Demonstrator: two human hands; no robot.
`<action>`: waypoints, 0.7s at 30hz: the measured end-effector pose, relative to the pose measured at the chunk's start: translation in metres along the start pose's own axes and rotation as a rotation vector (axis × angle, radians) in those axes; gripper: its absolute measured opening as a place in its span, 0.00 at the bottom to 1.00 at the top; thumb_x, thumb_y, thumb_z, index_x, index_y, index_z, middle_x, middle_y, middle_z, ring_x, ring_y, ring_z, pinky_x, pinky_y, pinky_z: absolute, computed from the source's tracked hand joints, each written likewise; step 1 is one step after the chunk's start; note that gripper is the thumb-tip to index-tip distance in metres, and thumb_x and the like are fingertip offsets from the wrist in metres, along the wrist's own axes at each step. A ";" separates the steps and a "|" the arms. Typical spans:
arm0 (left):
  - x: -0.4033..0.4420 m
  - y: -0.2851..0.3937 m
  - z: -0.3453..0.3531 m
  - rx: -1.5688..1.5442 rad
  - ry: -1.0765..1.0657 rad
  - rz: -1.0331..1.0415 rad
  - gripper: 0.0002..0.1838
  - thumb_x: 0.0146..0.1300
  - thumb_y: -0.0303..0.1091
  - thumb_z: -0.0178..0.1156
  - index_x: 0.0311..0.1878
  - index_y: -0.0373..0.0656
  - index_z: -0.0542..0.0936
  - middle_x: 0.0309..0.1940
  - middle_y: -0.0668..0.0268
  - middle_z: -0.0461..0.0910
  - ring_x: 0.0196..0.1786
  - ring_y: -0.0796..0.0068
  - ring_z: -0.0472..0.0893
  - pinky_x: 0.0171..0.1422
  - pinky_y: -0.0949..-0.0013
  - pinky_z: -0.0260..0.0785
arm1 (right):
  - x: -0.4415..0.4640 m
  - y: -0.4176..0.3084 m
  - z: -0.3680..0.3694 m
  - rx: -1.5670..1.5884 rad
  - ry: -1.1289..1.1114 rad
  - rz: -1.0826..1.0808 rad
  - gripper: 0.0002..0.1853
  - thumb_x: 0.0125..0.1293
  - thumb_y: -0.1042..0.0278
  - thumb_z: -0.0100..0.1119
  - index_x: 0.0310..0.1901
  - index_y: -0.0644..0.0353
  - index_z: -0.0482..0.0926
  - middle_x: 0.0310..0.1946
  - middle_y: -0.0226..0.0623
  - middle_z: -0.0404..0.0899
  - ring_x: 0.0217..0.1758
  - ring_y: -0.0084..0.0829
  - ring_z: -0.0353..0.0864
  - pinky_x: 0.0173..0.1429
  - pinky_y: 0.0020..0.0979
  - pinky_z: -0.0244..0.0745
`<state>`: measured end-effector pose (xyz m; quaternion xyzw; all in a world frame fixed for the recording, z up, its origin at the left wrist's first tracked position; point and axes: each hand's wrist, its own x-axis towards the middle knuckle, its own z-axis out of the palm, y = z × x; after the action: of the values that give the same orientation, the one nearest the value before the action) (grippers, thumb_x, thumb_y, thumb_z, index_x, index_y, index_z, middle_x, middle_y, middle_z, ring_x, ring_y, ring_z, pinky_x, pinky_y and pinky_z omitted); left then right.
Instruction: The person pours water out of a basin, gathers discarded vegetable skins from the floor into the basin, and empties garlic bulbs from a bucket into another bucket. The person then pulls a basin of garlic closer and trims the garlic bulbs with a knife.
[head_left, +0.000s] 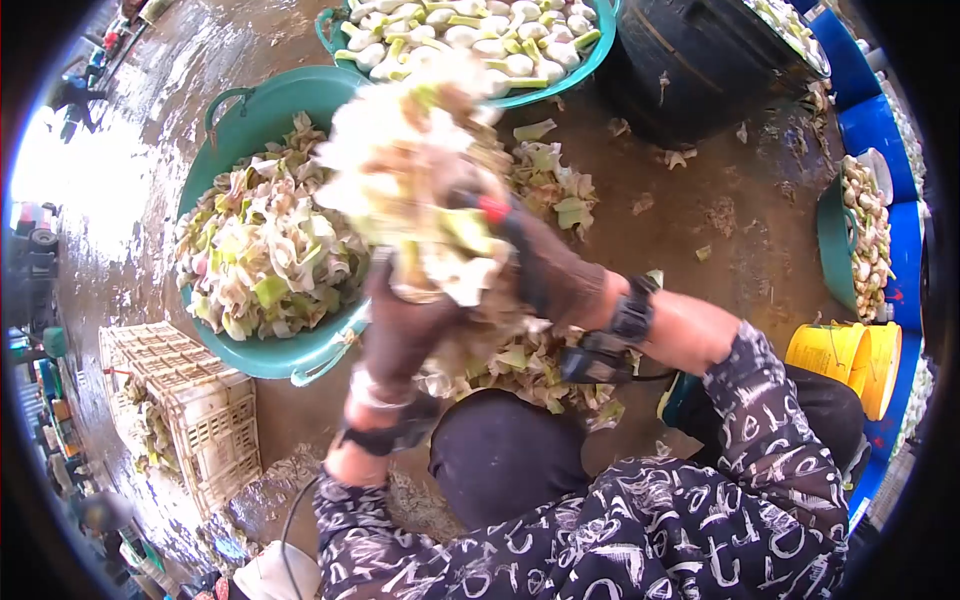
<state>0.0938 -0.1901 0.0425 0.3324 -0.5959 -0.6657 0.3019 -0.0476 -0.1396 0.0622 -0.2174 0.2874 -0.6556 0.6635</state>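
Both gloved hands lift a large bunch of pale peelings (410,170), blurred by motion. My left hand (405,325) supports it from below, and my right hand (545,260) grips its right side, with something red and dark at the fingers that I cannot make out. To the left, a green tub (345,335) holds a heap of similar peelings (265,240). More peelings (520,365) lie on the floor beneath and behind my hands.
A green tub (600,50) of white bulbs stands ahead. A black barrel (690,70) is at the upper right, a small green tub (835,250) and yellow buckets (830,350) at the right. A plastic crate (205,410) sits at the lower left.
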 end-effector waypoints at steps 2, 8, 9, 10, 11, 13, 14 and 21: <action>-0.004 0.029 -0.052 0.430 0.185 0.095 0.22 0.50 0.29 0.65 0.48 0.33 0.71 0.40 0.61 0.77 0.43 0.73 0.78 0.49 0.72 0.71 | 0.039 0.004 0.041 0.057 -0.112 -0.038 0.18 0.63 0.62 0.49 0.52 0.60 0.65 0.43 0.34 0.73 0.43 0.24 0.73 0.48 0.27 0.70; -0.010 0.044 -0.189 0.994 0.707 0.163 0.24 0.56 0.32 0.61 0.54 0.34 0.68 0.47 0.58 0.74 0.47 0.72 0.74 0.50 0.69 0.68 | 0.141 0.044 0.030 -0.933 -0.264 -0.474 0.06 0.57 0.74 0.47 0.35 0.57 0.74 0.26 0.39 0.72 0.30 0.25 0.73 0.33 0.31 0.68; -0.023 0.039 -0.177 0.921 0.781 0.113 0.24 0.57 0.34 0.61 0.54 0.34 0.68 0.49 0.59 0.72 0.48 0.72 0.73 0.52 0.70 0.66 | 0.138 0.038 0.016 -1.012 -0.206 -0.387 0.08 0.56 0.75 0.47 0.36 0.58 0.76 0.27 0.40 0.74 0.30 0.27 0.75 0.33 0.32 0.69; -0.041 0.036 -0.161 0.842 0.853 0.056 0.25 0.57 0.37 0.60 0.54 0.34 0.69 0.51 0.59 0.71 0.49 0.72 0.72 0.54 0.71 0.65 | 0.102 0.015 -0.003 -0.803 -0.047 -0.147 0.11 0.57 0.72 0.48 0.41 0.57 0.76 0.32 0.39 0.76 0.32 0.29 0.75 0.36 0.31 0.71; -0.068 -0.001 -0.161 0.671 0.761 0.041 0.28 0.52 0.41 0.64 0.52 0.35 0.71 0.49 0.58 0.72 0.52 0.67 0.71 0.57 0.65 0.62 | 0.064 -0.010 -0.021 -0.556 0.152 0.045 0.14 0.58 0.70 0.49 0.47 0.56 0.76 0.36 0.37 0.77 0.35 0.31 0.76 0.39 0.31 0.72; -0.103 -0.043 -0.130 0.891 0.409 0.098 0.35 0.42 0.47 0.70 0.51 0.37 0.72 0.49 0.55 0.71 0.57 0.59 0.67 0.62 0.57 0.57 | -0.003 -0.014 -0.116 -0.808 0.203 -0.122 0.24 0.61 0.49 0.52 0.52 0.57 0.72 0.46 0.31 0.73 0.50 0.23 0.69 0.55 0.28 0.65; -0.111 -0.048 -0.096 1.262 0.124 0.176 0.40 0.36 0.48 0.72 0.53 0.37 0.71 0.52 0.53 0.68 0.59 0.54 0.64 0.64 0.55 0.54 | -0.034 -0.026 -0.138 -0.917 0.644 0.262 0.28 0.59 0.43 0.52 0.51 0.59 0.73 0.47 0.32 0.73 0.49 0.23 0.68 0.53 0.27 0.64; -0.136 -0.169 -0.098 1.321 -0.218 -0.175 0.64 0.28 0.58 0.71 0.67 0.40 0.47 0.66 0.52 0.48 0.67 0.50 0.48 0.70 0.53 0.43 | -0.238 0.026 -0.292 -1.157 1.038 0.357 0.25 0.58 0.50 0.51 0.49 0.62 0.72 0.37 0.40 0.76 0.40 0.34 0.73 0.45 0.34 0.67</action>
<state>0.2529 -0.1217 -0.1213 0.4250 -0.8760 -0.2131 -0.0816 -0.2165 0.1240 -0.1483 -0.1452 0.8849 -0.3039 0.3218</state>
